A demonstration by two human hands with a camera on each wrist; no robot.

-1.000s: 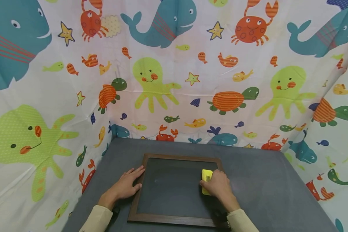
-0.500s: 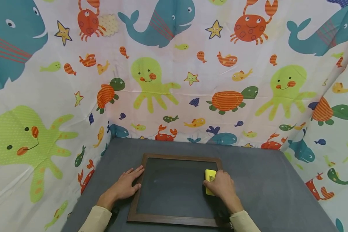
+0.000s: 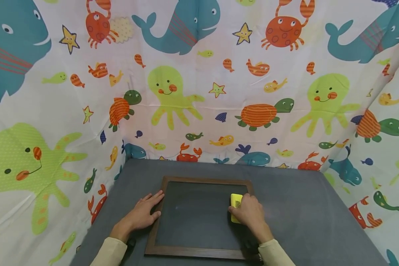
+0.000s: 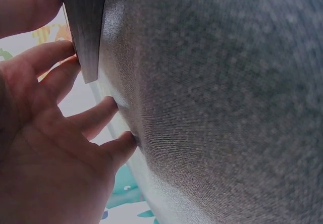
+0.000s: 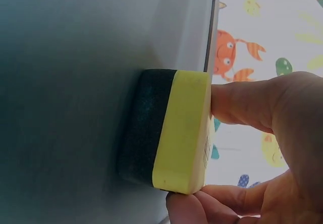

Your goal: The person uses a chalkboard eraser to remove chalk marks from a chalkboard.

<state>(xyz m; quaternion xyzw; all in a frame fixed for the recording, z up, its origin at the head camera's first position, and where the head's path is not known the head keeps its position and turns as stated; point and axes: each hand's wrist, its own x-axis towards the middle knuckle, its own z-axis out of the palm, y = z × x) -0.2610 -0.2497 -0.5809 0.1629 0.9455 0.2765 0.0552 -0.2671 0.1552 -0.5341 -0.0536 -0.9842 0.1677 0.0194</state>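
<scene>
A chalkboard (image 3: pixel 199 218) with a brown wooden frame (image 3: pixel 199 252) lies flat on the grey table. My right hand (image 3: pixel 251 212) grips a yellow eraser (image 3: pixel 236 201) near the board's right side. In the right wrist view the eraser's dark felt (image 5: pixel 144 128) faces the board surface, and thumb and fingers hold the yellow body (image 5: pixel 181 133) from opposite sides. My left hand (image 3: pixel 143 212) rests on the left edge of the frame, fingers extended. The left wrist view shows some fingertips (image 4: pixel 65 50) at the frame's edge and others on the table cloth.
Grey cloth (image 3: pixel 302 214) covers the table around the board. A curtain (image 3: pixel 219 92) printed with sea animals hangs behind the table and along both sides. Dark wrist gear (image 3: pixel 251 244) sits under the right wrist.
My right hand with the eraser shifts slightly right, then back left across the board. The left hand stays on the frame. The head view drifts slightly.
</scene>
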